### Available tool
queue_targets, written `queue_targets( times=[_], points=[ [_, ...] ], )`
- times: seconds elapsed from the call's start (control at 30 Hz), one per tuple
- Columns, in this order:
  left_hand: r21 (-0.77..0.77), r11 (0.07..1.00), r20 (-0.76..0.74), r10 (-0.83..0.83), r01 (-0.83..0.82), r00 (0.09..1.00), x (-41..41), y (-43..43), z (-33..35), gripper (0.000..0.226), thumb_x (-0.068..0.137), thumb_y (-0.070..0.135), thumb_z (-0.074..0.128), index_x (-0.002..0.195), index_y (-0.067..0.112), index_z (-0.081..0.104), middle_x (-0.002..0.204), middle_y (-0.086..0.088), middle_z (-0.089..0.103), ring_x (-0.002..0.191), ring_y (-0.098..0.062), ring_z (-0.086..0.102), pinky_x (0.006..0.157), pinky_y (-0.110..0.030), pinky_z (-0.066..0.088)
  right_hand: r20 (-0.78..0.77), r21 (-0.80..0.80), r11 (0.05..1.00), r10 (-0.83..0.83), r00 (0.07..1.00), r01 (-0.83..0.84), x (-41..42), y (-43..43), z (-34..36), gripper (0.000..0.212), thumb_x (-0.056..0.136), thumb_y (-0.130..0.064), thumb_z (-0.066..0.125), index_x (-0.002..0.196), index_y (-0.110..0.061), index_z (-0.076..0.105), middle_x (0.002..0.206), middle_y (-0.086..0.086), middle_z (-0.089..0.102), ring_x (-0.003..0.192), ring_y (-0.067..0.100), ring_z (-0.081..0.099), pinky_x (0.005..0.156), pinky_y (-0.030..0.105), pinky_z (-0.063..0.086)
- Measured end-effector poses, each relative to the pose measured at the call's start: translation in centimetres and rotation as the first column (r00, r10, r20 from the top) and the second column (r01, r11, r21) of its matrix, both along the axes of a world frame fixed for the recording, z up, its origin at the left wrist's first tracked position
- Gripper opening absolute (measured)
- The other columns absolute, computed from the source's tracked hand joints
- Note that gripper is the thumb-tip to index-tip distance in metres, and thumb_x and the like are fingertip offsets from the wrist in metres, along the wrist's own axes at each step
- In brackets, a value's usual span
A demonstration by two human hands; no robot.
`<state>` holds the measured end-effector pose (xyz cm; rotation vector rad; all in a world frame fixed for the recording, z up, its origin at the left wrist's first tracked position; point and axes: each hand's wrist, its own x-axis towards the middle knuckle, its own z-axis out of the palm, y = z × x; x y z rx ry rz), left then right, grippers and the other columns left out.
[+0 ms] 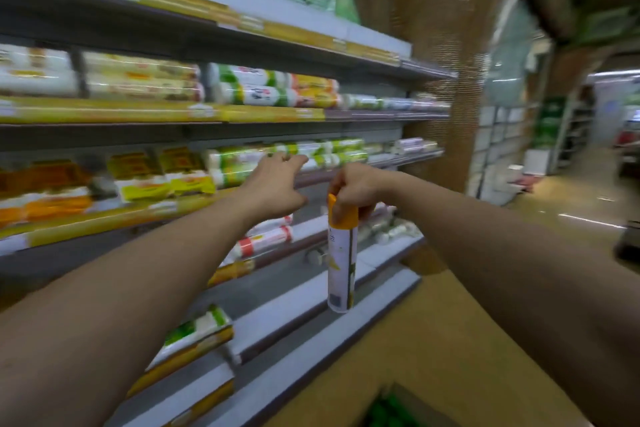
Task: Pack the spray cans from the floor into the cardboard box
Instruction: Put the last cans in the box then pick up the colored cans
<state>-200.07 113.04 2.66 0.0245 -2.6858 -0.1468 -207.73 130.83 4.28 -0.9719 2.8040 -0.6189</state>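
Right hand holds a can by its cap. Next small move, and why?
Probably lower the white spray can with the orange cap toward what looks like the cardboard box at the bottom edge: the right hand grips its cap, the can hangs upright in mid-air, and the left hand holds nothing.

Spray can (pixel 341 260) in right hand (pixel 356 189)

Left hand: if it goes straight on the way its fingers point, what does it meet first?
Probably the green-and-white wrapped rolls on the grey metal shelf; the open left hand looks close, though blur hides depth.
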Motion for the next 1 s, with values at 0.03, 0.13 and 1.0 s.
queue_targets(
  times=[0.03, 0.13, 1.0],
  points=[
    [0.008, 0.999, 0.012, -0.041, 0.041, 0.999, -1.7, 1.6, -0.2, 0.085, 0.085, 0.040, 0.074, 0.157, 0.023, 0.032, 0.150, -0.017, 0.041, 0.134, -0.038, 0.043, 0.106, -0.043, 0.043, -0.001, 0.001, 0.999, -0.038, 0.999, 0.038, -1.0, 1.9, 0.0, 0.026, 0.076, -0.019, 0.083, 0.097, -0.009, 0.074, 0.097, 0.017, 0.070, 0.080, 0.033, 0.073, 0.059, 0.042, 0.063],
    [0.002, 0.985, 0.028, -0.174, 0.174, 0.984, -6.6, 5.9, -0.6, 0.082, 0.087, 0.045, 0.071, 0.156, 0.022, 0.034, 0.148, -0.015, 0.042, 0.134, -0.036, 0.043, 0.105, -0.044, 0.044, -0.004, 0.014, 0.990, -0.143, 0.990, 0.143, -3.8, 7.1, -0.1, 0.032, 0.076, -0.019, 0.084, 0.103, -0.006, 0.073, 0.100, 0.021, 0.069, 0.080, 0.033, 0.072, 0.057, 0.044, 0.063],
    [0.293, 0.820, 0.534, -0.567, 0.492, 0.627, -39.1, 28.1, -27.5, 0.080, 0.092, 0.044, 0.070, 0.159, 0.028, 0.029, 0.165, -0.007, 0.021, 0.145, -0.034, 0.032, 0.110, -0.048, 0.043, 0.284, 0.381, 0.616, -0.788, 0.546, 0.690, -22.8, 30.2, -30.2, 0.050, 0.076, -0.019, 0.082, 0.123, -0.010, 0.066, 0.105, 0.011, 0.065, 0.081, 0.026, 0.072, 0.065, 0.039, 0.064]
  ],
)
